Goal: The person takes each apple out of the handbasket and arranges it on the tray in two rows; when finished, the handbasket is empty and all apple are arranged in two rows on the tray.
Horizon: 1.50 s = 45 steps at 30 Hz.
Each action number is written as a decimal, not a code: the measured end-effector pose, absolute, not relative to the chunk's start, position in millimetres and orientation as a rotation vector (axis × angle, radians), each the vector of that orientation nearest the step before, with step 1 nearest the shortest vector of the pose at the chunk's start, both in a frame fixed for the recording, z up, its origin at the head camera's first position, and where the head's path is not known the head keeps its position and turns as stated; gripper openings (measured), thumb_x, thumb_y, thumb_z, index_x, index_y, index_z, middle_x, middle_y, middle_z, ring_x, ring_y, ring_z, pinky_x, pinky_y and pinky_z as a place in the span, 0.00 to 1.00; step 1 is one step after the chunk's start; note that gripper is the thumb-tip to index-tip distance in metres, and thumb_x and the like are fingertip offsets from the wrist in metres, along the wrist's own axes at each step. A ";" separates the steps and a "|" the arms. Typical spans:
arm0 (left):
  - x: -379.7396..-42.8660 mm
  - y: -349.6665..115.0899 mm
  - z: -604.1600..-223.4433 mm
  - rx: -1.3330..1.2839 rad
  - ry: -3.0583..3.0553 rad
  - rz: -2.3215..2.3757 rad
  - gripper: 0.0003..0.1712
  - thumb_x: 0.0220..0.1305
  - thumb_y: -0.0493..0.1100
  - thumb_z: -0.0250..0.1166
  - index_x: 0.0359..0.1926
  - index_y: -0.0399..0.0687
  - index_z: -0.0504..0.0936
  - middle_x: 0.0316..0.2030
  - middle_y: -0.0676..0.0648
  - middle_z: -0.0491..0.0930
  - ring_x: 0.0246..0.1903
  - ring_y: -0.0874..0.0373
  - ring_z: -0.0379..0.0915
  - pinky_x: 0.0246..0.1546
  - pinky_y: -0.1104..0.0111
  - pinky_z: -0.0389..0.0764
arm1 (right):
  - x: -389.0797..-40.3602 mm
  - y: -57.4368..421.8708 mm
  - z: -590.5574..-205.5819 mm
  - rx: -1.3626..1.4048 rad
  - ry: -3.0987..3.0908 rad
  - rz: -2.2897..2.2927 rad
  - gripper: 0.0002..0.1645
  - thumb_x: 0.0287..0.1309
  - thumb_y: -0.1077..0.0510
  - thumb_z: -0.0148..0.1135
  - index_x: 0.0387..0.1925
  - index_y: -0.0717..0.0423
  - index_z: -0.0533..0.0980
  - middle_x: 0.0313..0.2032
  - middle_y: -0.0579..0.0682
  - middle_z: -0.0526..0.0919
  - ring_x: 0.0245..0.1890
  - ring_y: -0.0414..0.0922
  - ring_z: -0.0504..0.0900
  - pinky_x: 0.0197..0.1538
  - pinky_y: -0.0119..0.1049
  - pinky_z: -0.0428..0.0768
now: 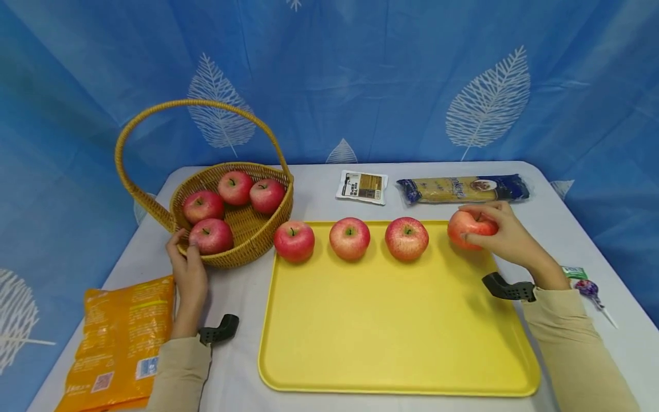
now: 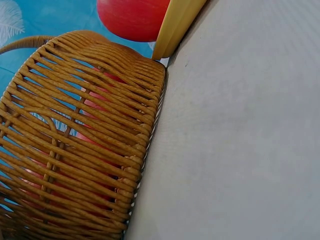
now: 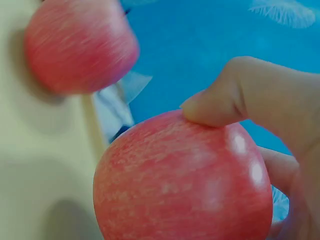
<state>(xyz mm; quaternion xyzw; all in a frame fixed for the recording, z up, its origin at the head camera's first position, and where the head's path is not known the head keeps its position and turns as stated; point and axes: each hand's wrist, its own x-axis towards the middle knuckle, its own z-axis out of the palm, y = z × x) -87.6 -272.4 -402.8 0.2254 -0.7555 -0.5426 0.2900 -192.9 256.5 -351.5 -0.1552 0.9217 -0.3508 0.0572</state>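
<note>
My right hand (image 1: pixel 501 232) grips a red apple (image 1: pixel 465 230) at the far right corner of the yellow tray (image 1: pixel 391 320). In the right wrist view the thumb presses on this apple (image 3: pixel 185 180), with fingers behind it. Three more apples stand along the tray's far edge: a left one (image 1: pixel 294 241), a middle one (image 1: pixel 349 238) and a right one (image 1: pixel 407 238). My left hand (image 1: pixel 189 274) holds the near left rim of the wicker basket (image 1: pixel 252 249), beside an apple (image 1: pixel 211 236) inside. Several apples lie in the basket. The left wrist view shows mostly its woven side (image 2: pixel 85 145).
An orange packet (image 1: pixel 123 337) lies at the left near my forearm. Behind the tray are a small white-and-brown sachet (image 1: pixel 362 187) and a long blue-and-yellow noodle packet (image 1: pixel 463 189). A lollipop (image 1: pixel 588 288) and a green wrapper (image 1: pixel 574 272) lie right of the tray.
</note>
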 end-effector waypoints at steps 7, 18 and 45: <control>-86.8 -271.2 -403.8 0.592 -2.018 -1.458 0.24 0.68 0.46 0.41 0.62 0.44 0.55 0.65 0.46 0.55 0.67 0.58 0.45 0.69 0.64 0.44 | -186.2 262.0 -369.5 -0.480 2.826 -1.037 0.34 0.48 0.54 0.66 0.57 0.60 0.68 0.52 0.68 0.54 0.47 0.58 0.59 0.41 0.42 0.68; -86.9 -272.2 -402.4 0.596 -2.017 -1.457 0.24 0.67 0.45 0.40 0.62 0.45 0.55 0.65 0.47 0.54 0.68 0.58 0.44 0.69 0.65 0.44 | -176.1 260.1 -375.8 -0.488 2.858 -1.023 0.38 0.46 0.52 0.68 0.58 0.58 0.64 0.54 0.68 0.51 0.48 0.63 0.61 0.45 0.63 0.68; -85.1 -272.2 -400.4 0.624 -2.040 -1.490 0.24 0.68 0.47 0.40 0.63 0.49 0.54 0.67 0.48 0.51 0.68 0.60 0.43 0.69 0.63 0.44 | -156.2 262.1 -379.5 -0.467 2.928 -1.109 0.57 0.48 0.51 0.66 0.70 0.49 0.40 0.64 0.71 0.44 0.59 0.71 0.52 0.49 0.73 0.55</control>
